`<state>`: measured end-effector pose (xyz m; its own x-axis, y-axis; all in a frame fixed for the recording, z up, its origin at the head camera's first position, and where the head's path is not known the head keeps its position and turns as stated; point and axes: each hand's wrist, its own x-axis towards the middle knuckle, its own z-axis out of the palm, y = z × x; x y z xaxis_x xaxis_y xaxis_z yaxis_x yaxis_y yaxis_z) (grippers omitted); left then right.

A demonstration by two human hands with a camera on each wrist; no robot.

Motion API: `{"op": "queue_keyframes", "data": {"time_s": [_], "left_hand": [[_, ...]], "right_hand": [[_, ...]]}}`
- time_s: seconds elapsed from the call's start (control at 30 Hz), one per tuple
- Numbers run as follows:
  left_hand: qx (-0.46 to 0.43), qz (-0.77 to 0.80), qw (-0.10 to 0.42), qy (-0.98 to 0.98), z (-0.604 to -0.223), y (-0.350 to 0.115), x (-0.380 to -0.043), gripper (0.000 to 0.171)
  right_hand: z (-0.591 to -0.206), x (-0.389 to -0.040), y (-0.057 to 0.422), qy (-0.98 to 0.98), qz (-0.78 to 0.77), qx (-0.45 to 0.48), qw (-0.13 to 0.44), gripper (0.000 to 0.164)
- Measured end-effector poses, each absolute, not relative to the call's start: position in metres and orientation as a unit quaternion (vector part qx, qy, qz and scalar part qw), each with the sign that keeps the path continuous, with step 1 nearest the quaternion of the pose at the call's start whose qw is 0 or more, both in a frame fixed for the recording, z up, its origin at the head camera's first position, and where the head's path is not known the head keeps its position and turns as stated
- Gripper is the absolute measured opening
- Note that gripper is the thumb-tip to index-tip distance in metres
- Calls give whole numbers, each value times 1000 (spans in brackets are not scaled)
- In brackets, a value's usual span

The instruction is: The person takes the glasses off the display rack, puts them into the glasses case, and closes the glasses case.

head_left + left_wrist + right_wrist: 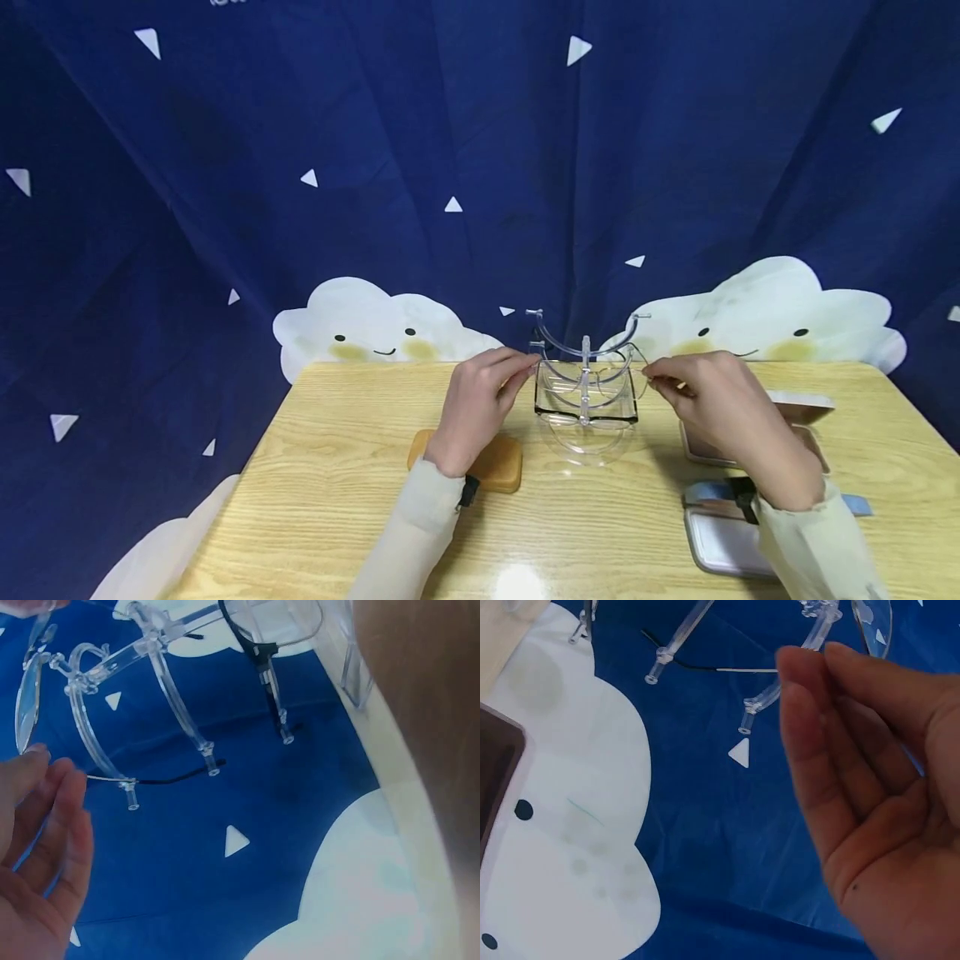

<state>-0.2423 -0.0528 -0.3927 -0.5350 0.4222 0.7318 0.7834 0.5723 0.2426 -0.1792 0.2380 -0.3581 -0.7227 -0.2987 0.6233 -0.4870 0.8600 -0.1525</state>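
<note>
A thin-rimmed pair of glasses [592, 367] is being held level at a middle tier of the clear acrylic stand [586, 379], which sits at the centre of the wooden table [337, 467]. To the left of the stand, the left hand [480, 408] is pinching one temple tip; to its right, the right hand [712, 400] is pinching the other. In the left wrist view the wire temple [150, 780] is seen lying across a curved stand arm. The frame is best kept level, with both temples settled evenly on the arm, and the pinch kept light. Below it on the stand, black-rimmed glasses [587, 410] are already seated and should not be knocked.
</note>
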Motion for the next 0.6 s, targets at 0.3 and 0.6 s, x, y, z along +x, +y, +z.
{"op": "queue_keyframes", "data": {"time_s": [0.3,0.6], "left_hand": [[-378,-249,399,-797,-379,-57,-231,15],[-423,-210,442,-762,-364,-59,-215,11]], "right_hand": [[-348,-164,237,-876,159,245,385,25],[-340,-144,244,-865,173,260,394,61]]}}
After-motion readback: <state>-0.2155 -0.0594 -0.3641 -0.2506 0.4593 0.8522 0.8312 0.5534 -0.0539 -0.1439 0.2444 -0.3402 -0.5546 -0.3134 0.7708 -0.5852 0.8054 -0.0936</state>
